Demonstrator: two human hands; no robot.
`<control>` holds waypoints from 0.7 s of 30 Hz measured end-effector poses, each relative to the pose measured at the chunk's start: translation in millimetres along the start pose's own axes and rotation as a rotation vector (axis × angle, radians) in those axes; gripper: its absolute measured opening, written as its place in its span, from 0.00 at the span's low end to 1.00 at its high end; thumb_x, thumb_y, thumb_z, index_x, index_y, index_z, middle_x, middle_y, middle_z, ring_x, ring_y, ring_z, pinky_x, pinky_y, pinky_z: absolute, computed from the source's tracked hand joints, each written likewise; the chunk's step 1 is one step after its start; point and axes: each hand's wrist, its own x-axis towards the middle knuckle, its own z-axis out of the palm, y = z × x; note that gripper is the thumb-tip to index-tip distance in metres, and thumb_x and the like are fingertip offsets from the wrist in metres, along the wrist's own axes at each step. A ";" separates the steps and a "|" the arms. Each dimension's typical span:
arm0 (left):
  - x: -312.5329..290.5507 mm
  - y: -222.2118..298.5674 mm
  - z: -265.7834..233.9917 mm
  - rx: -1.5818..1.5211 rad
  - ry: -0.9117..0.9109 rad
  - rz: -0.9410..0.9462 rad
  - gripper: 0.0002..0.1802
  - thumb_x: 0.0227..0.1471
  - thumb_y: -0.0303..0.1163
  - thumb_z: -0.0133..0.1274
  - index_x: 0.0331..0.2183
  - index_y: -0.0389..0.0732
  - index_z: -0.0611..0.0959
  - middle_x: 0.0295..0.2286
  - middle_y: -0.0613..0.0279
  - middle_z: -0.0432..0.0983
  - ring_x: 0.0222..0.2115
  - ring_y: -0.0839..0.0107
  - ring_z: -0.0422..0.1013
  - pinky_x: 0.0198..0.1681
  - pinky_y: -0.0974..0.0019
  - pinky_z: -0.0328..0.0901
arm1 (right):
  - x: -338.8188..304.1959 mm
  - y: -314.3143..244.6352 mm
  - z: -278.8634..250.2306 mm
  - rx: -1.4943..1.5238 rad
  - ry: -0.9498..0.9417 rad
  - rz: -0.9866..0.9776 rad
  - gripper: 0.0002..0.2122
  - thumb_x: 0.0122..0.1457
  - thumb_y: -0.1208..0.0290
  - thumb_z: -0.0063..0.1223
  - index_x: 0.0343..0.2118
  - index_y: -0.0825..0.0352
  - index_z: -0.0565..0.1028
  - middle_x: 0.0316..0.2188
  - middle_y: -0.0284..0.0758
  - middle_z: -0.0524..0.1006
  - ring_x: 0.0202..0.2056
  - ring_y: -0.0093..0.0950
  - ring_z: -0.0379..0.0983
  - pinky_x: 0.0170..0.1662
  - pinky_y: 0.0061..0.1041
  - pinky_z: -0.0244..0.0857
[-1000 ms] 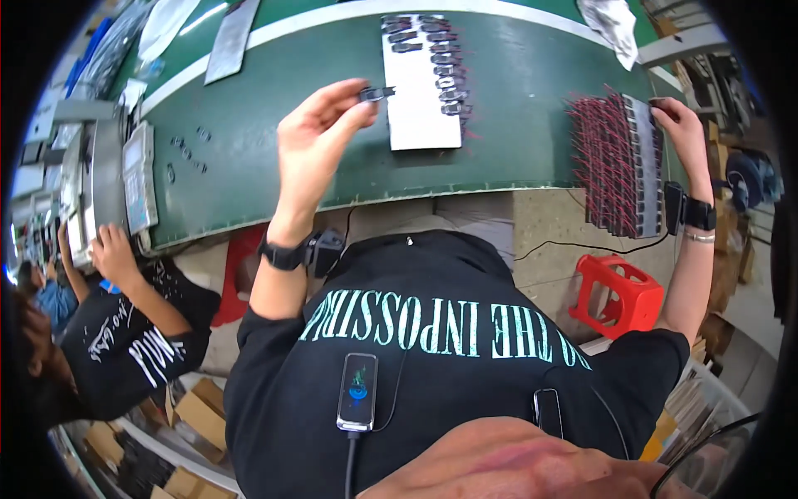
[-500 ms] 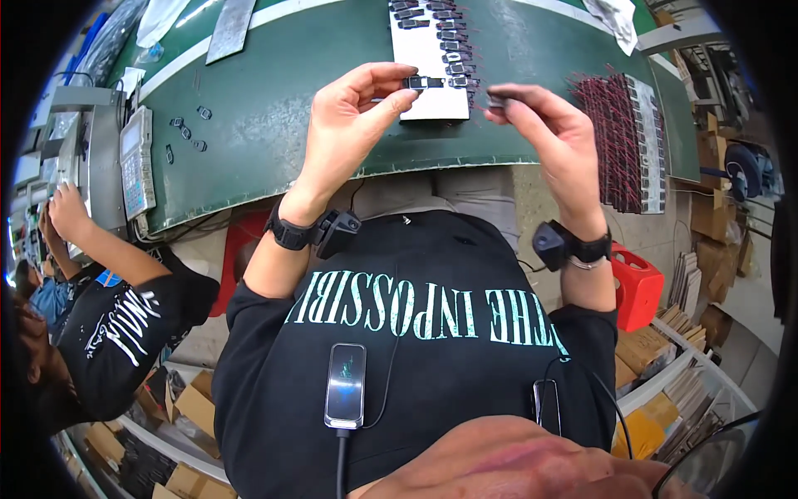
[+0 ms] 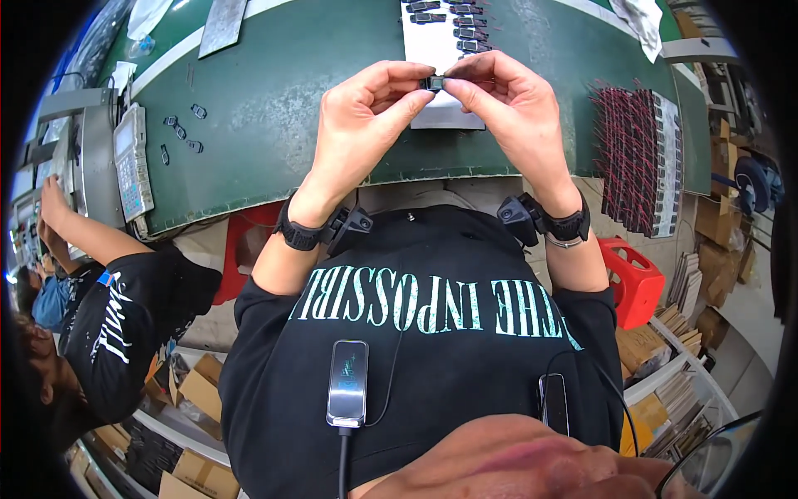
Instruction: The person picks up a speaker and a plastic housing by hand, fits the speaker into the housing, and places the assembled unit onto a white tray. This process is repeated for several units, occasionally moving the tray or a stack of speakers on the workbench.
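Note:
Above the near end of a white board (image 3: 447, 118), my two hands meet on a small black watch-shaped part (image 3: 435, 83) with a pale square window. My left hand (image 3: 357, 121) pinches its left end between thumb and fingers. At the right end, the thumb and fingertips of my right hand (image 3: 524, 112) close on the same part; they hide whether a smaller piece is between them. Farther up the board lie similar black parts (image 3: 470, 35), several with thin red wires along the right side.
Several loose black parts (image 3: 180, 131) lie left on the green table (image 3: 274, 108). Beside them stands a grey keypad device (image 3: 133, 162). Rows of red-wired parts (image 3: 628, 158) are at the right edge. A red stool (image 3: 632, 283) stands right; another person (image 3: 125, 316) works at left.
My right hand has moved left, from apart to touching the black part's right end. The part has shifted slightly right with my left hand. The view has shifted slightly.

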 end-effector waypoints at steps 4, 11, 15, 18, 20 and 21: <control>3.0 -0.9 0.3 -0.001 -0.012 -0.017 0.14 0.54 0.23 0.61 0.44 0.34 0.83 0.36 0.61 0.83 0.38 0.78 0.78 0.44 0.73 0.73 | 3.4 -2.6 0.2 -0.043 -0.047 0.063 0.06 0.61 0.75 0.60 0.39 0.68 0.79 0.32 0.25 0.78 0.33 0.12 0.71 0.39 0.13 0.66; 5.4 -5.8 0.9 0.025 -0.022 -0.030 0.14 0.54 0.24 0.61 0.44 0.34 0.83 0.35 0.61 0.83 0.37 0.78 0.78 0.44 0.74 0.73 | 5.8 3.9 -2.0 -0.108 -0.063 0.100 0.08 0.61 0.74 0.60 0.41 0.69 0.78 0.33 0.25 0.77 0.34 0.12 0.71 0.39 0.13 0.66; 7.0 -4.2 0.7 0.011 -0.022 -0.038 0.14 0.54 0.23 0.61 0.44 0.34 0.83 0.35 0.61 0.83 0.37 0.79 0.77 0.43 0.75 0.72 | 4.0 4.2 1.7 -0.064 0.029 0.043 0.07 0.60 0.75 0.59 0.41 0.69 0.80 0.34 0.27 0.79 0.35 0.15 0.73 0.40 0.14 0.67; 7.1 -3.3 0.6 -0.020 -0.035 -0.066 0.14 0.55 0.23 0.61 0.45 0.34 0.82 0.35 0.62 0.82 0.37 0.79 0.77 0.42 0.75 0.72 | 4.8 4.3 0.3 -0.289 0.073 -0.159 0.07 0.58 0.78 0.60 0.40 0.68 0.81 0.35 0.30 0.79 0.36 0.19 0.76 0.41 0.17 0.69; 6.9 -3.0 -0.7 -0.069 -0.055 -0.116 0.14 0.55 0.23 0.60 0.45 0.34 0.82 0.35 0.62 0.82 0.37 0.80 0.77 0.42 0.76 0.72 | 5.4 5.3 -0.5 -0.401 0.092 -0.261 0.07 0.57 0.79 0.60 0.40 0.68 0.81 0.36 0.32 0.80 0.37 0.21 0.77 0.42 0.19 0.70; 6.6 -2.8 -1.6 -0.093 -0.064 -0.141 0.15 0.55 0.23 0.60 0.45 0.34 0.82 0.35 0.62 0.82 0.37 0.80 0.77 0.41 0.76 0.72 | 5.6 7.1 -0.6 -0.467 0.093 -0.347 0.08 0.56 0.80 0.61 0.39 0.68 0.81 0.36 0.33 0.80 0.37 0.24 0.77 0.42 0.20 0.71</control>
